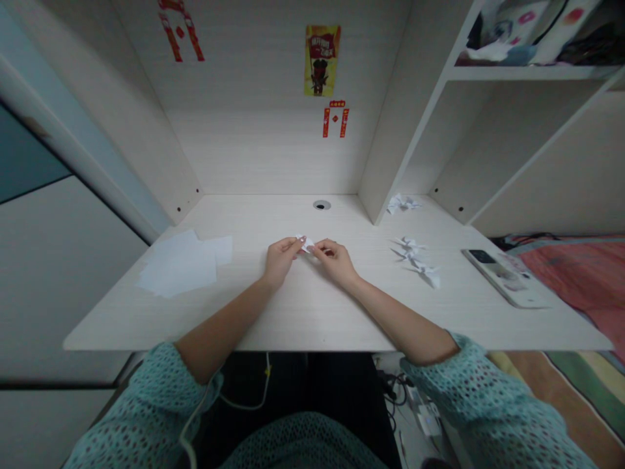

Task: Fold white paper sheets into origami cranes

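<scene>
Over the middle of the desk, a small folded piece of white paper [307, 245] is pinched between both hands. My left hand [282, 257] is closed on its left side, thumb and fingertips together. My right hand [336, 259] grips the right side the same way. Much of the paper is hidden by the fingers, so its exact shape cannot be made out. A spread of flat white paper sheets [180, 264] lies to the left. Several folded white paper figures [415, 254] with pointed ends stand to the right of my right hand.
More folded paper pieces [403, 203] sit farther back, beyond the upright divider [390, 176]. A phone [505, 279] lies near the desk's right end. A round cable hole [321, 205] is at the back. A white cable [266, 384] hangs below the front edge.
</scene>
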`<state>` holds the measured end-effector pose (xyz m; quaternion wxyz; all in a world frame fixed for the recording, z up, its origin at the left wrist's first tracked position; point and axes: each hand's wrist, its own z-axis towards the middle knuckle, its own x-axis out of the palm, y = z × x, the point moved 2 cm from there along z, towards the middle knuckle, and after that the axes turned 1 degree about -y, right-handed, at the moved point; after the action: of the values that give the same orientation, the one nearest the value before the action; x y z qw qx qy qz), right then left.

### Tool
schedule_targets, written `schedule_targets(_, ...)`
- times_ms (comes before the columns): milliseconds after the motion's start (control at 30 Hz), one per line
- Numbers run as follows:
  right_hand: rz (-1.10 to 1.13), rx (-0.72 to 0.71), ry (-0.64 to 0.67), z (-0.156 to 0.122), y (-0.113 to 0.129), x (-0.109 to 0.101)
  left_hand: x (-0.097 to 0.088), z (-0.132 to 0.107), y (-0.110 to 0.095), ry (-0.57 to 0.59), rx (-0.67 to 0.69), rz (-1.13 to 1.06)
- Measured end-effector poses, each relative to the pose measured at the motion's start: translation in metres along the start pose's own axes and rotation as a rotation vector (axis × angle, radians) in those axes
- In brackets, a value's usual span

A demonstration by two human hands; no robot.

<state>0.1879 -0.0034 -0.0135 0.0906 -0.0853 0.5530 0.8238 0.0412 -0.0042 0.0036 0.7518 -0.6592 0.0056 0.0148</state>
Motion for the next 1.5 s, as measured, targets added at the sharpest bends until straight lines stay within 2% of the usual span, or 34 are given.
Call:
schedule_targets(233, -0.034, -0.029, 0.031, 0.001, -0.002, -0.001, 0.001, -0.002, 0.001, 0.027, 0.006, 0.013)
schedule_targets(467, -0.021, 0.047, 0.080, 0.007, -0.014, -0.005, 0.002, 0.000, 0.000, 0.033, -0.013, 0.012)
schedule_targets(533, -0.017, 0.048, 0.055, 0.007, -0.013, -0.005, 0.001, 0.000, -0.001, 0.026, -0.017, -0.007)
schedule_targets(700, -0.038, -0.103, -0.076, 0.001, -0.001, -0.005, 0.002, -0.001, -0.001, -0.012, 0.018, -0.066)
schedule_targets(800, -0.087, -0.174, -0.062, -0.002, 0.005, -0.005, 0.003, -0.001, 0.000, -0.018, 0.017, -0.091)
schedule_targets(1000, -0.227, -0.271, -0.049, -0.002, 0.005, -0.009, 0.004, 0.000, 0.003, -0.024, -0.069, -0.135)
schedule_targets(1233, -0.428, -0.401, -0.046, -0.002, 0.007, -0.013, 0.002, 0.000, 0.001, -0.042, -0.079, -0.144)
schedule_targets(1500, -0.551, -0.516, -0.083, -0.003, 0.015, -0.015, 0.003, 0.000, 0.004, -0.018, -0.091, -0.119)
